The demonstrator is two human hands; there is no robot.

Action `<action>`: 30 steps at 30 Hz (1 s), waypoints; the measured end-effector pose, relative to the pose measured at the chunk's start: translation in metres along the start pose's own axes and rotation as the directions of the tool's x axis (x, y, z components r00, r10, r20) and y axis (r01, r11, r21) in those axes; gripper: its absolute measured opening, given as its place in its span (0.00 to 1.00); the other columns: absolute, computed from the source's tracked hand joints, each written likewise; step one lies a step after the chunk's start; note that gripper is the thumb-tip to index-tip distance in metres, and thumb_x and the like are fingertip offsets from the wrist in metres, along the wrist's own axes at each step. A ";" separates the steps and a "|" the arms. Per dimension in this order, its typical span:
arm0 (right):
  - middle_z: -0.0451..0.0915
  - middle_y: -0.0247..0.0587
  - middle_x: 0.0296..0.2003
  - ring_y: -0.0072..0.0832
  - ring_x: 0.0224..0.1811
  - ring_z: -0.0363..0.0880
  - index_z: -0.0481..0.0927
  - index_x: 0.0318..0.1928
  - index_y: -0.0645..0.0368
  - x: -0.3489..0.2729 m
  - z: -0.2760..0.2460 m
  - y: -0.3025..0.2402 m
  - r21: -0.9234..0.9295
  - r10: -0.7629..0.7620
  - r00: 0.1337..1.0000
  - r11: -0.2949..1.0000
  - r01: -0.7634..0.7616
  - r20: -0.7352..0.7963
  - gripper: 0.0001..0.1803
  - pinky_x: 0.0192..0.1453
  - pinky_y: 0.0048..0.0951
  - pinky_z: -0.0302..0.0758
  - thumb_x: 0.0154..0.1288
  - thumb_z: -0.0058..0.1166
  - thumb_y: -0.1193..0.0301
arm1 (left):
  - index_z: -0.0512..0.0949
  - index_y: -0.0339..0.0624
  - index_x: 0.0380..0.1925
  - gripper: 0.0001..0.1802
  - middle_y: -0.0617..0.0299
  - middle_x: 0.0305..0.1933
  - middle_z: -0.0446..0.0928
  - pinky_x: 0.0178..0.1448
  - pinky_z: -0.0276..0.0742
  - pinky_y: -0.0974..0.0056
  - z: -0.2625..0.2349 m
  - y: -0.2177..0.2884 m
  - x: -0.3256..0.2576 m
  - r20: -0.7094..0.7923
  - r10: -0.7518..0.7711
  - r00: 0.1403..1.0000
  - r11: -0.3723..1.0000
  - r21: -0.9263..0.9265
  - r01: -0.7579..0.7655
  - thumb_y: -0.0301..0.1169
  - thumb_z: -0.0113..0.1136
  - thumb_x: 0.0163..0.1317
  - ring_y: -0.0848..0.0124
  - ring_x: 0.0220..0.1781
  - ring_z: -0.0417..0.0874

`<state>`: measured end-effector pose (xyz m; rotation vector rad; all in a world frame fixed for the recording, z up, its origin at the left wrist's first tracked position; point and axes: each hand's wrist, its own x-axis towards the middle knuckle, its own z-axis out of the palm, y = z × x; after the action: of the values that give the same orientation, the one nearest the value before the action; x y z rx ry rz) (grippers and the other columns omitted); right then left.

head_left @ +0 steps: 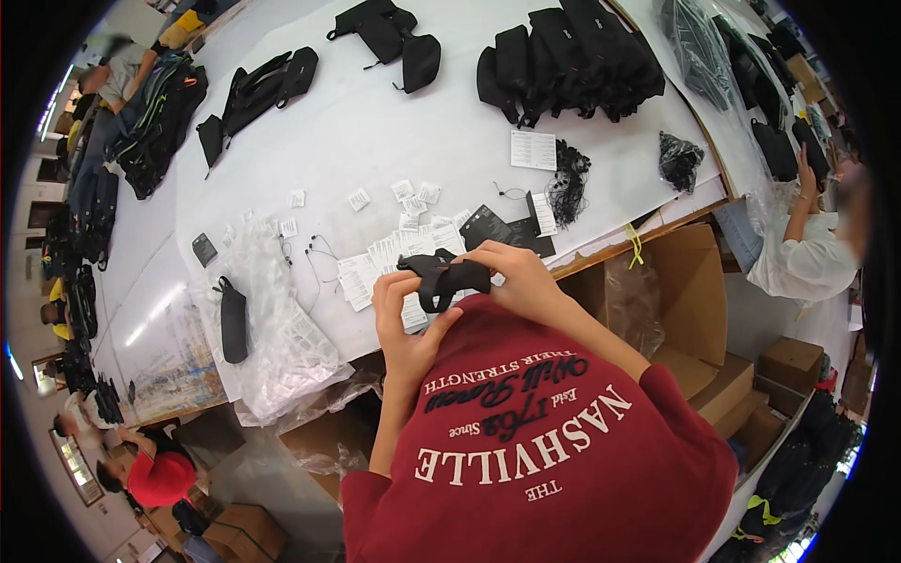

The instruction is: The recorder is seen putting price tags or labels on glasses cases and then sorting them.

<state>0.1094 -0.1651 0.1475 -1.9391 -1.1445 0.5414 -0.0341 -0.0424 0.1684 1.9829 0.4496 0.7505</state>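
Note:
Both hands hold a small black fabric pouch point(447, 280) at the table edge, close to my red shirt. My left hand point(405, 319) grips its left end, thumb below and fingers over the top. The fingers of my right hand point(514, 275) are closed on its right end. Part of the pouch is folded or looped, and my fingers hide some of it. Just beyond it lie overlapping white printed cards point(383, 255) and black cards point(490, 226). A finished-looking black pouch point(232, 321) rests on clear plastic bags point(272, 324) to the left.
Several black pouches point(572, 61) are heaped at the far right, with more at the far left. Black string loops point(569, 183) and a bagged black bundle point(679, 161) lie nearer. Open cardboard boxes point(690, 291) stand below the right edge. Other people work on both sides.

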 end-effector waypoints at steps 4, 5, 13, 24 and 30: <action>0.79 0.39 0.39 0.32 0.41 0.79 0.77 0.50 0.54 0.006 0.002 0.008 0.019 -0.047 0.987 0.999 0.044 0.155 0.22 0.45 0.30 0.74 0.50 0.59 0.77 | 0.74 0.36 0.32 0.14 0.59 0.36 0.72 0.46 0.67 0.66 -0.005 -0.002 -0.004 -0.097 -0.040 0.994 0.999 -0.026 0.038 0.21 0.68 0.46 0.68 0.39 0.72; 0.78 0.38 0.42 0.32 0.45 0.77 0.74 0.54 0.52 0.010 -0.002 0.015 0.237 -0.077 0.972 0.971 0.023 0.221 0.26 0.49 0.30 0.73 0.50 0.61 0.73 | 0.74 0.36 0.31 0.11 0.60 0.36 0.72 0.44 0.67 0.69 -0.004 0.001 -0.003 -0.131 -0.127 0.983 0.973 -0.210 0.098 0.19 0.66 0.48 0.71 0.37 0.72; 0.75 0.43 0.40 0.40 0.47 0.71 0.78 0.39 0.51 0.045 -0.007 0.207 -0.277 0.261 0.899 0.889 -0.366 -0.351 0.16 0.49 0.39 0.69 0.47 0.62 0.64 | 0.75 0.35 0.28 0.04 0.63 0.32 0.75 0.45 0.66 0.72 -0.012 0.003 0.000 0.006 -0.369 0.929 0.794 -0.518 0.319 0.22 0.61 0.56 0.77 0.36 0.72; 0.77 0.39 0.35 0.37 0.48 0.69 0.82 0.29 0.53 0.050 -0.004 0.194 -0.521 0.317 0.912 0.749 -0.409 -0.261 0.10 0.52 0.38 0.62 0.47 0.64 0.63 | 0.76 0.36 0.30 0.04 0.62 0.27 0.78 0.47 0.66 0.71 -0.011 0.000 -0.004 0.086 -0.494 0.865 0.719 -0.519 0.462 0.26 0.59 0.59 0.77 0.34 0.74; 0.80 0.40 0.42 0.36 0.45 0.77 0.79 0.28 0.58 0.039 -0.036 0.128 0.079 0.276 0.919 0.961 -0.265 -0.280 0.08 0.55 0.33 0.67 0.53 0.60 0.67 | 0.77 0.31 0.38 0.08 0.58 0.28 0.79 0.50 0.67 0.69 -0.007 0.005 0.001 0.079 -0.502 0.861 0.598 -0.688 0.411 0.24 0.55 0.60 0.75 0.36 0.76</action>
<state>0.2208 -0.1804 0.0664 -2.0746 -0.6805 0.4019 -0.0375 -0.0397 0.1759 1.0424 0.6188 0.5835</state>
